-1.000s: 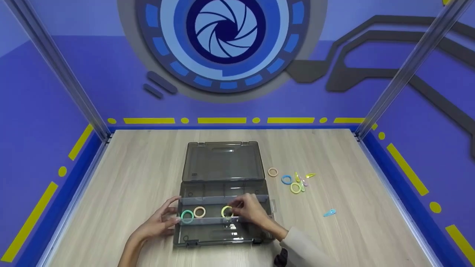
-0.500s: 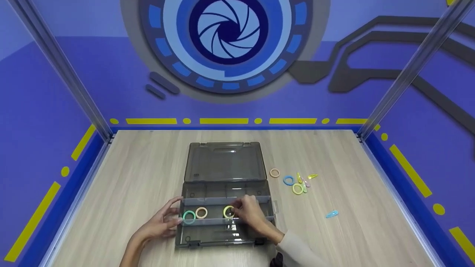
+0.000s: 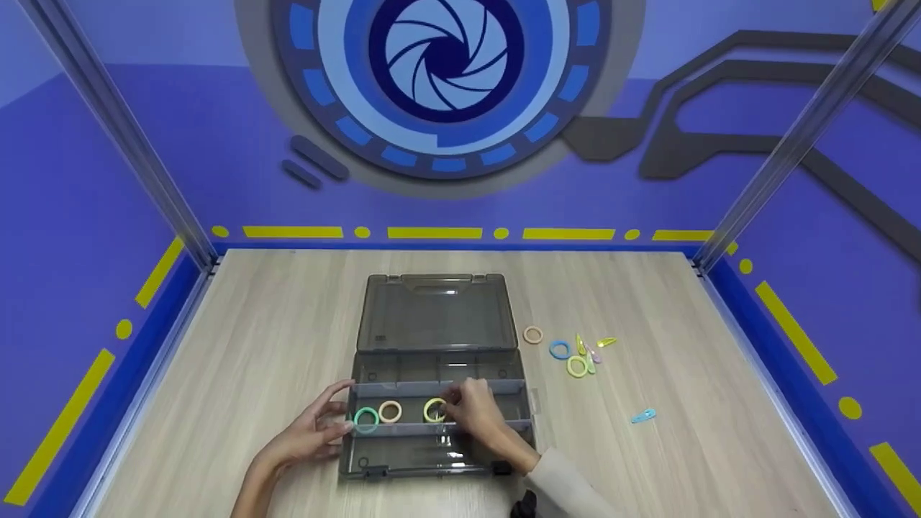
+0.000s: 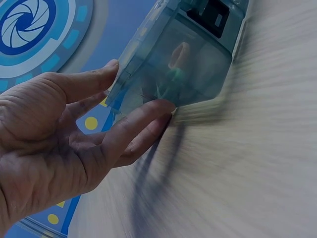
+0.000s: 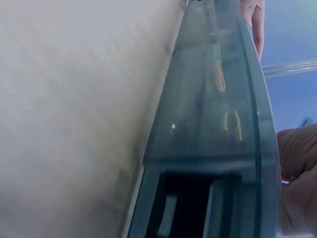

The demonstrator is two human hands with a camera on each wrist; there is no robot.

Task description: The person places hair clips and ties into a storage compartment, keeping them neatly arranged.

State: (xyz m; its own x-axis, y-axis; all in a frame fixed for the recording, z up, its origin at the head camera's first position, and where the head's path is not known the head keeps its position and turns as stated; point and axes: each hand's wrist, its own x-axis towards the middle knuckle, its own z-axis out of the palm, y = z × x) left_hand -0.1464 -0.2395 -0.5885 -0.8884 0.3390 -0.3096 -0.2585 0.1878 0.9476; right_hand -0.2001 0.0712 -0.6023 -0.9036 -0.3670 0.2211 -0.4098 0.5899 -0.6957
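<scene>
A smoky see-through organizer box (image 3: 403, 453) lies with its lid (image 3: 437, 313) folded back. In its middle compartment are a green hair tie (image 3: 366, 420), a peach hair tie (image 3: 390, 412) and a yellow hair tie (image 3: 434, 410). My right hand (image 3: 476, 414) reaches into that compartment and pinches the yellow hair tie at its right side. Its fingertips are partly hidden in the right wrist view, behind the box rim. My left hand (image 3: 308, 432) touches the box's left side with extended fingers, also seen in the left wrist view, where the hand (image 4: 74, 129) meets the wall.
Right of the box lie a peach hair tie (image 3: 532, 335), a blue hair tie (image 3: 560, 350) and a yellow hair tie (image 3: 577, 367). Several snap hair clips lie near them, one yellow clip (image 3: 606, 342) slightly apart. A blue hair clip (image 3: 643, 416) lies farther right on the wooden table (image 3: 280, 324).
My right hand has moved slightly left inside the compartment, and the yellow hair tie has shifted left with it. My left hand stays at the box's left side.
</scene>
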